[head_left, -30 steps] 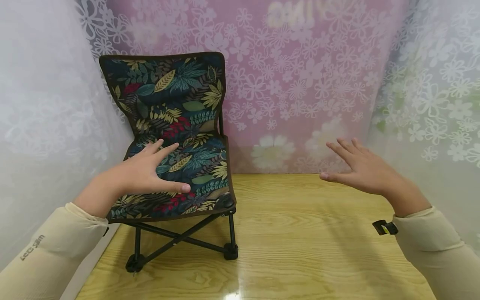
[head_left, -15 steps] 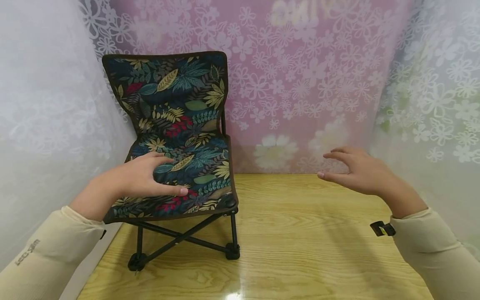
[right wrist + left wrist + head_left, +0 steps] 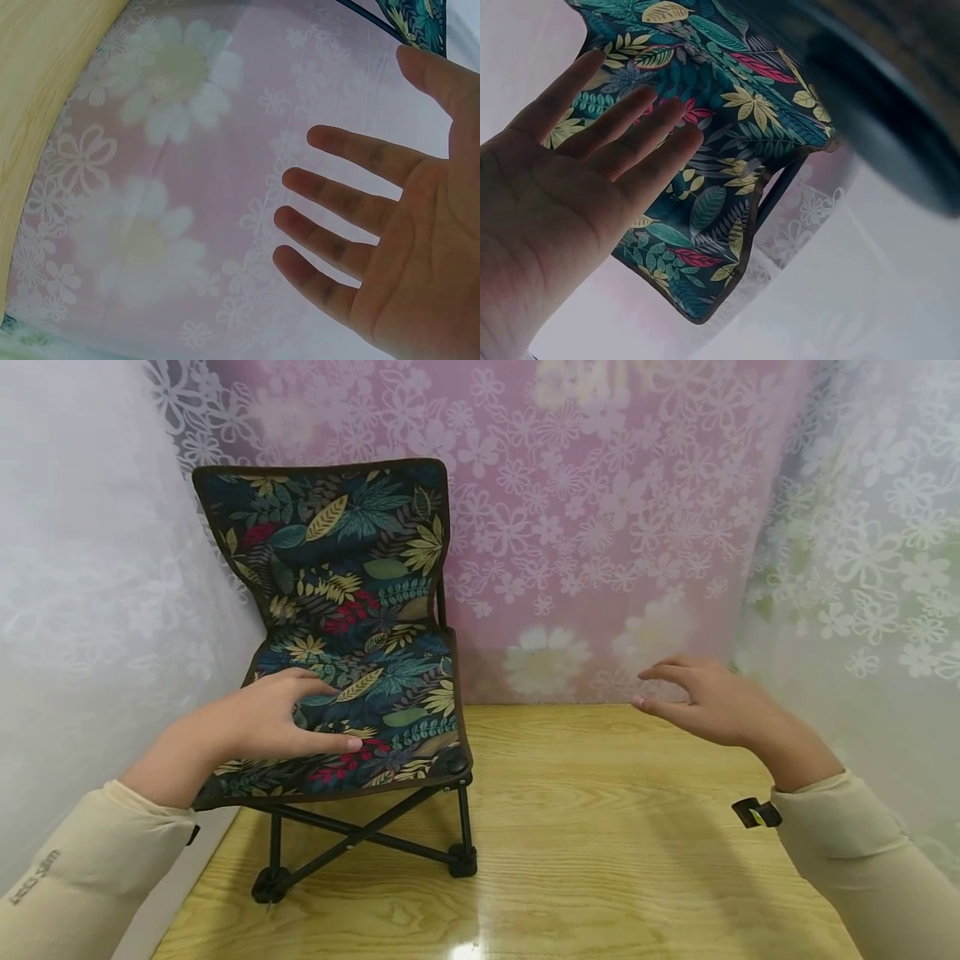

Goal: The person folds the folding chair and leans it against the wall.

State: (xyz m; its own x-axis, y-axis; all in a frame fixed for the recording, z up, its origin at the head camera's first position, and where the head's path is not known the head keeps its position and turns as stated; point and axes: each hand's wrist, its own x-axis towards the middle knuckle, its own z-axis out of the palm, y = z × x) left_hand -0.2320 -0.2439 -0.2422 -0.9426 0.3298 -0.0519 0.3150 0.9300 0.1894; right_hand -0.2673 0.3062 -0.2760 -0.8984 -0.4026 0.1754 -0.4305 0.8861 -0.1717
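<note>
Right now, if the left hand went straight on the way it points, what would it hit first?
Probably the chair: the left hand points toward its leafy fabric in the head and left wrist views. Depth is unclear, so I can't say which part comes first.

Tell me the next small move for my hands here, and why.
Probably bring the right hand left, toward the near side of the leaf-patterned chair. In the head view the left hand overlaps the seat, while the right one is well off to the chair's side. Both look open and hold nothing.
</note>
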